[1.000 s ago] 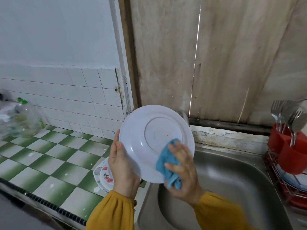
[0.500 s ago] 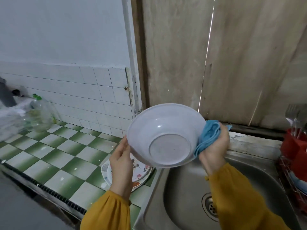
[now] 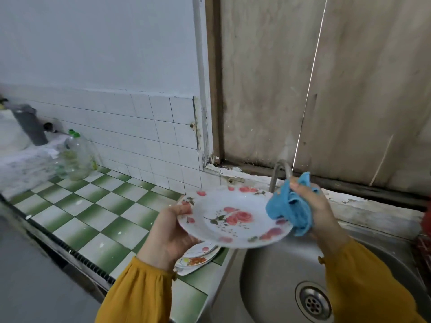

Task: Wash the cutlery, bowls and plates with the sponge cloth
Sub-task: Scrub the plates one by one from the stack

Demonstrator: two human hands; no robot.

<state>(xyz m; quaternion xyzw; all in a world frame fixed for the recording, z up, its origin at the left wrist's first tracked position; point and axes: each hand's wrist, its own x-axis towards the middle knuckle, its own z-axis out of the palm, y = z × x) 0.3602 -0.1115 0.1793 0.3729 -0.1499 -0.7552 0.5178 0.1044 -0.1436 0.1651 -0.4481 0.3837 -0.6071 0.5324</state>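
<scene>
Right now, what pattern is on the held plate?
White with red roses and green leaves on the plate; head view.

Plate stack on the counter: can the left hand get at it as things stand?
Probably not yet: the left hand grips the rose plate, which covers most of the plate stack. The stack lies close below, so a freed hand should reach it.

Clear bottle on the green-checked counter — grey pipe near it, tap behind the sink
</scene>
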